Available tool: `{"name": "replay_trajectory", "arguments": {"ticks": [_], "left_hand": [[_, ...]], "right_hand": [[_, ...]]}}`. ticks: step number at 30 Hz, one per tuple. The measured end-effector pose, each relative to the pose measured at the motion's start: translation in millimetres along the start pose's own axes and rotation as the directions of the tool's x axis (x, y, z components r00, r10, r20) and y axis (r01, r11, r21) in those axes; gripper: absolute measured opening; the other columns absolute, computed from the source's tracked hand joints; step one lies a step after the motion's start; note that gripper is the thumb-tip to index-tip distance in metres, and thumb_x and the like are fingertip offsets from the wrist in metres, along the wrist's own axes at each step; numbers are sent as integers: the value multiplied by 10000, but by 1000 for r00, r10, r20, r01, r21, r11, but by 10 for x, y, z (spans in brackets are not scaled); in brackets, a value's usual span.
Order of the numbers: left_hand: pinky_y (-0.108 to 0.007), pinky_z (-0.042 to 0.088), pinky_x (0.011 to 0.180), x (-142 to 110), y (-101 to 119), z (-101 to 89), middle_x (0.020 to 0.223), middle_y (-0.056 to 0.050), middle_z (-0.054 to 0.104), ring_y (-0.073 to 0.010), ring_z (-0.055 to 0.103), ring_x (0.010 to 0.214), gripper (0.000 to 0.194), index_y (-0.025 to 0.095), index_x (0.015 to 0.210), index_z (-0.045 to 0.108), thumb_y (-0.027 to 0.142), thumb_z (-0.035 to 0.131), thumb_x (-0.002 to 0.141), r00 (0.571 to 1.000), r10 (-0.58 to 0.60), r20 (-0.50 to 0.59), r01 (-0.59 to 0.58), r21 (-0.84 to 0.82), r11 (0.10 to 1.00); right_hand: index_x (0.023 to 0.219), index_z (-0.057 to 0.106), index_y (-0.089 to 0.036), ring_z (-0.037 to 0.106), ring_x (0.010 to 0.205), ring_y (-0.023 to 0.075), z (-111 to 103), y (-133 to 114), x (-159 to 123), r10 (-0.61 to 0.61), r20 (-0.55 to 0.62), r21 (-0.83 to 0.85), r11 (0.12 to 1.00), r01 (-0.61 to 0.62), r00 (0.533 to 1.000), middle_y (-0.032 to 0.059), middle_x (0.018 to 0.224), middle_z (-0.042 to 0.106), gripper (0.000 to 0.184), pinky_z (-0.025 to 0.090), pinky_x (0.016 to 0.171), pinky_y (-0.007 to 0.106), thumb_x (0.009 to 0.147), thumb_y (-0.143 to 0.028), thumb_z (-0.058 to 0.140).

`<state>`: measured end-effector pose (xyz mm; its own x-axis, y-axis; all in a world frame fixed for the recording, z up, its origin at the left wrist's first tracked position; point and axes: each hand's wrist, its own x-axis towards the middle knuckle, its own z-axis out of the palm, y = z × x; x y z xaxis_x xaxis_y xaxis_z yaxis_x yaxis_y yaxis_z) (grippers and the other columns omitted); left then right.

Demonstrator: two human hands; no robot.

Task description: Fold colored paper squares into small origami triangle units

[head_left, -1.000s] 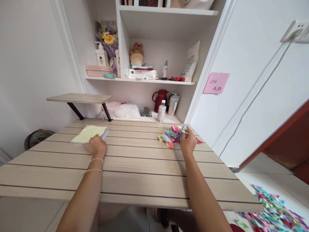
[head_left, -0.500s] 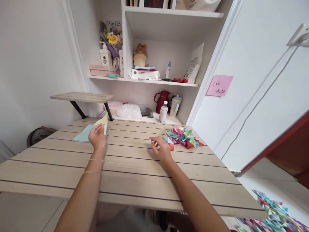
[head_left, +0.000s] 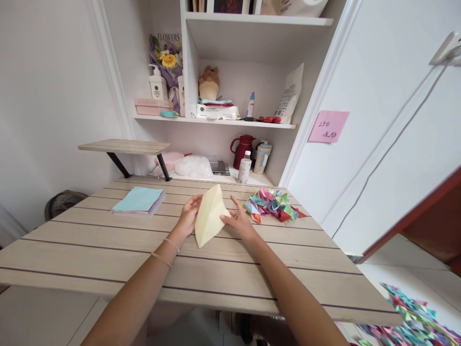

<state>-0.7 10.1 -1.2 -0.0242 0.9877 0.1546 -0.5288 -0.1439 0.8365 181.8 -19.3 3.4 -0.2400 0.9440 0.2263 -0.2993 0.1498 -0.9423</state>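
A pale yellow sheet of origami paper is held up between my hands over the middle of the table, bent along a diagonal. My left hand grips its left edge, the fingers partly behind the paper. At the right corner, my right hand has its thumb on the front of the sheet, with its index finger raised apart. A stack of square paper, light blue on top, lies to the left. Right of my right hand sits a pile of folded paper pieces in many colours.
The slatted wooden table carries a small raised shelf at its back left. Behind it stand a bottle, a red jug and a tumbler. More folded paper lies on the floor at right.
My left hand has carried the yellow sheet from above the stack to the table's middle. My right hand has come onto its right corner. The blue top of the stack now shows fully.
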Motion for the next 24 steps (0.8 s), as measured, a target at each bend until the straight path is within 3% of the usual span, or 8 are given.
{"name": "replay_trajectory", "arguments": {"ticks": [4,8,13,17,20,24], "left_hand": [[-251,477,593,-1,-11,-14,841,-61,667,-154,615,676,315,160,912,600,273,664,625,991,-112,79,104,94,990],[-288,483,592,-35,9,-3,816,-99,673,-184,621,684,404,136,906,620,467,588,676,971,-184,153,157,171,973],[-272,461,656,-95,9,66,799,-93,686,-190,620,714,345,112,841,659,363,690,606,974,-150,171,93,301,949],[-274,456,658,-74,4,65,820,-88,682,-193,615,728,358,114,859,653,364,687,605,992,-55,110,18,310,950],[-278,459,662,-36,-10,37,845,-78,673,-182,609,724,381,123,892,626,367,684,605,998,23,63,-41,301,953],[-260,455,659,-11,-28,28,862,-60,664,-151,601,695,361,137,878,602,363,683,608,997,59,41,-68,280,958]], "right_hand": [[1332,184,-229,635,736,195,-117,-32,47,-49,-166,-5,999,48,985,29,842,663,908,519,670,363,592,-324,701],[1303,257,-210,628,718,195,-251,-26,90,-87,-287,-10,996,88,954,26,816,657,836,518,635,348,604,-349,693],[1212,397,-181,613,665,184,-307,-40,107,-105,-384,-47,994,94,917,26,745,628,634,509,591,318,671,-420,622],[1308,262,-207,587,632,164,-295,-118,74,-173,-290,-245,964,102,941,8,739,608,735,499,574,305,692,-435,591],[1311,283,-228,569,718,169,-276,-151,37,-275,-129,-517,839,172,953,30,881,603,837,492,608,292,596,-382,689],[1284,355,-274,523,925,218,-231,-66,8,-266,30,-698,684,211,964,72,1118,518,795,491,652,307,575,-371,702]]}}
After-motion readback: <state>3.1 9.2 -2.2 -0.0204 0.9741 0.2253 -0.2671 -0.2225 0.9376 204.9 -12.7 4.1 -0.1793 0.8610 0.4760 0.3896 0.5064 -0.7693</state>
